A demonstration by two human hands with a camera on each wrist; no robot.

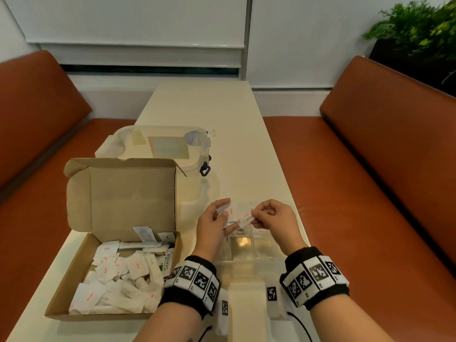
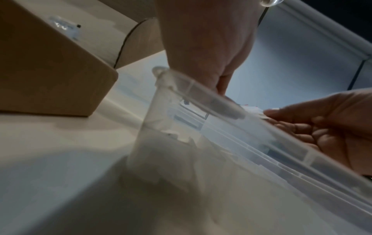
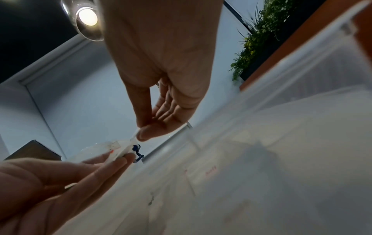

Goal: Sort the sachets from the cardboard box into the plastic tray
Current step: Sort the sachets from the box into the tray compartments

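We see matt brown corrugated cardboard box [image 1: 128, 193]; sachets [image 1: 116, 280] inside look like white matt paper, red print. Plastic tray [image 2: 231, 143] is clear, smooth, slightly frosted. Table [image 1: 222, 114] is smooth cream laminate with a soft sheen. Benches [image 1: 370, 169] look like smooth orange-brown leatherette.

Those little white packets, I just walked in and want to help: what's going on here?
A person is sorting sachets. The left hand holds a few white sachets above the clear plastic tray, and the right hand pinches one at its edge. Many more sachets lie in the open cardboard box to the left, so most of the sorting remains.
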